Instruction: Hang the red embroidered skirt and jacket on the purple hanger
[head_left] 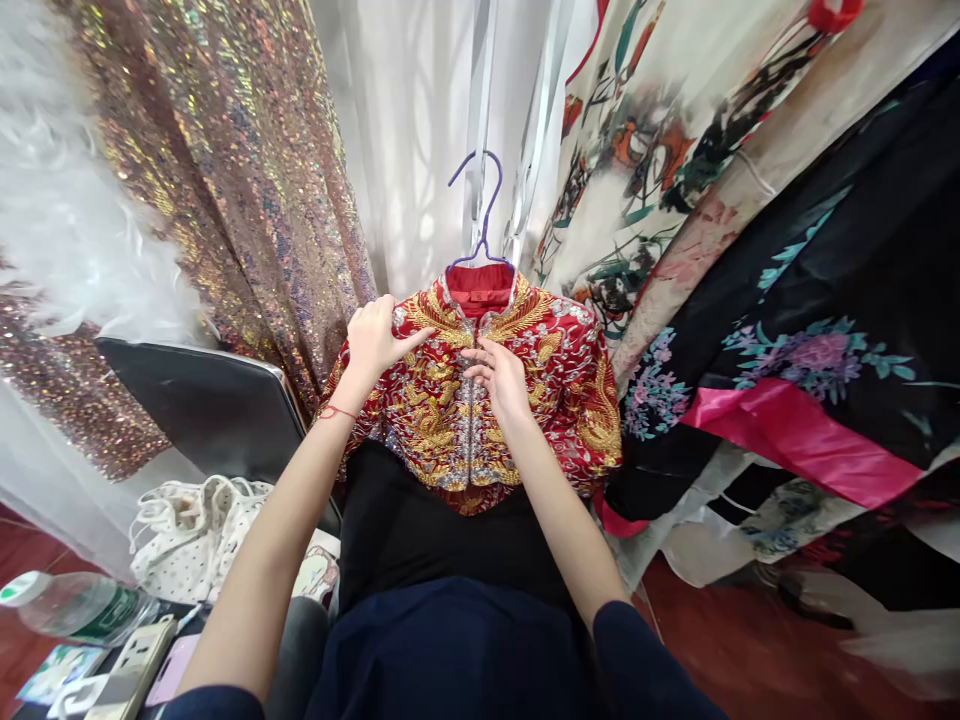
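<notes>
While the red embroidered jacket (480,400) hangs upright, collar far, on its purple hanger (480,215), left hand (377,340) pinches its shoulder; right hand (501,380), fingers loosely spread, touches the front opening. Floral robes (787,330) crowd right.

The red jacket (480,400) hangs on a purple hanger (480,215). A bottle (71,605) lies on the red floor (735,650) at lower left

Both arms reach far forward from the near edge, bare forearms, dark sleeves at the elbows. Left hand (376,338) far left of centre, back of hand up, fingers curled in a loose grip, thumb out to the right, red thread around the wrist. Right hand (501,378) just right of it, slightly nearer, fingers bent, tips pointing left, pinching lightly.
</notes>
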